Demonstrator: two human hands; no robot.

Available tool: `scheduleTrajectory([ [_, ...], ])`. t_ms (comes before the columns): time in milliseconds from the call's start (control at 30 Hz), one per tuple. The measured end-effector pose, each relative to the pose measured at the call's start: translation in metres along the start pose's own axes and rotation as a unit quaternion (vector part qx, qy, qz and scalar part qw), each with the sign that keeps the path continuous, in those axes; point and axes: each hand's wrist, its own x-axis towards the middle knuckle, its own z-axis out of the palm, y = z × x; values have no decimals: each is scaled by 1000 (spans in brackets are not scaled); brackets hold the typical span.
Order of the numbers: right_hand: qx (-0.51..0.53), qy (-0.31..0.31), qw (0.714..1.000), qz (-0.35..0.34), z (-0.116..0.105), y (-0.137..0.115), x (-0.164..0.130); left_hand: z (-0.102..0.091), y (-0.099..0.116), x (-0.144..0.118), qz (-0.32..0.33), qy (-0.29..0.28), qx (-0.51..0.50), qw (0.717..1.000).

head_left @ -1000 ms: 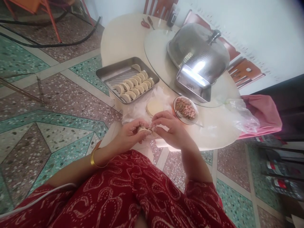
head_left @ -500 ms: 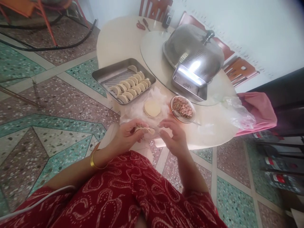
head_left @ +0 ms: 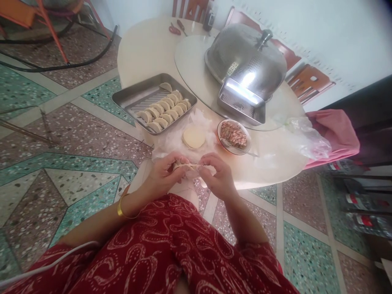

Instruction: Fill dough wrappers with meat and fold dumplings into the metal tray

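My left hand (head_left: 162, 175) and my right hand (head_left: 218, 177) meet at the table's near edge, both pinching one pale dumpling (head_left: 187, 165) between their fingertips. Just beyond them a stack of round wrappers (head_left: 193, 137) lies on thin plastic. To its right stands a small bowl of minced filling (head_left: 233, 135) with a spoon in it. A steel tray (head_left: 131, 97) at the left holds several folded dumplings (head_left: 162, 110) in rows.
A round cream table (head_left: 143, 49) carries a glass turntable (head_left: 192, 65) with a steel dome cover (head_left: 245, 61) over another tray. Scissors (head_left: 174, 29) lie at the far side. A clear bag (head_left: 306, 141) and pink cloth (head_left: 337, 134) sit at right. Chairs stand behind.
My right hand had drawn slightly away from the dumpling half a second ago; now its fingers pinch it again. The view has shifted a little to the right.
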Motion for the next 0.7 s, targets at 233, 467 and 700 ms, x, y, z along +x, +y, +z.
scheduleTrajectory([
  [233,4,-8,1000,-3,3,-1,8,-1,-2,0,-12,-36,11,999],
  [467,-15,-4,999,-39,8,-3,9,-3,-6,1,-28,-36,-6,999],
  [700,-10,-6,997,-80,8,-2,5,0,1,5,-53,-23,-48,997],
])
